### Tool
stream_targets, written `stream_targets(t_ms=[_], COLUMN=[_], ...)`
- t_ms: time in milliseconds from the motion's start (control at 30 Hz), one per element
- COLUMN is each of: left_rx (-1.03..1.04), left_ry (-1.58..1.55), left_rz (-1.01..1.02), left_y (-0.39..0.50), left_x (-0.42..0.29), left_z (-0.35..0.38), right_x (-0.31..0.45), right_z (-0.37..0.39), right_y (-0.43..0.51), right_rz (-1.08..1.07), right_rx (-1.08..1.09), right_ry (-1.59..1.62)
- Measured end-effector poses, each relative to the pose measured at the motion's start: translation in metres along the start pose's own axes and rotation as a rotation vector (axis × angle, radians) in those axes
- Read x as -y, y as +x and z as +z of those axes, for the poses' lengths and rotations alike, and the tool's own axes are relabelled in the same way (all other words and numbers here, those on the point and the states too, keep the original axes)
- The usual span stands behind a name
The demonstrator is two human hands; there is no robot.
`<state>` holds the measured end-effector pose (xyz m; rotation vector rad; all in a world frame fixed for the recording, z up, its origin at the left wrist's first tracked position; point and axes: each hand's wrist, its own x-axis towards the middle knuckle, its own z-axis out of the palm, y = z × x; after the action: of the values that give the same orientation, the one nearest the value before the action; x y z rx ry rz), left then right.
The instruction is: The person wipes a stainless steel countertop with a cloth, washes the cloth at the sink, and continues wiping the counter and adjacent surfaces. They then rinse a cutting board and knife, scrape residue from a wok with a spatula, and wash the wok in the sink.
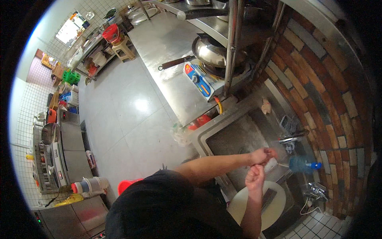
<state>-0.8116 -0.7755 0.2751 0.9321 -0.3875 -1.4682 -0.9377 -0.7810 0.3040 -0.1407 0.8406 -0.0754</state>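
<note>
My left hand (262, 156) and my right hand (255, 177) meet over a stainless steel sink (199, 140), with their fingers curled. Something small and white (271, 164) shows beside my fingers; what it is, and which hand touches it, is unclear. Just beyond the hands, a metal faucet (292, 138) reaches out from the wall side. Under my right forearm sits a round whitish board (276, 206), with a dark oblong thing (269, 195) on it. A clear bluish pump bottle (300, 164) with a blue top stands on the sink's back ledge.
A steel table (167, 80) adjoins the sink, carrying a portable gas stove (198, 79) and a long-handled wok (207, 50). A shelf post (230, 56) rises there. A second faucet (317, 191) is by the brick wall (337, 134). A red bucket (126, 185) stands behind me.
</note>
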Motion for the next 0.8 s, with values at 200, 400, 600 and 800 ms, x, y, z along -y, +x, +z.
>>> stream_targets(t_ms=[200,400,600,800], left_rx=[-0.352,-0.609,-0.606,-0.622], left_ry=[0.641,0.745,0.622,0.610], left_rz=[0.055,0.114,0.051,-0.038], left_y=[0.039,0.036,-0.029,-0.080], left_x=[0.091,0.101,0.039,0.010], left_z=[-0.063,-0.069,-0.067,-0.118], right_x=[-0.032,-0.037,-0.033,0.024], right_z=[-0.060,-0.108,-0.093,-0.053], right_y=[0.070,0.111,0.090,0.063], right_rz=[-0.172,-0.389,-1.367,-0.716], right_rx=[-0.117,-0.036,-0.103,-0.510], right_ry=[-0.301,-0.848,-1.506,-1.908])
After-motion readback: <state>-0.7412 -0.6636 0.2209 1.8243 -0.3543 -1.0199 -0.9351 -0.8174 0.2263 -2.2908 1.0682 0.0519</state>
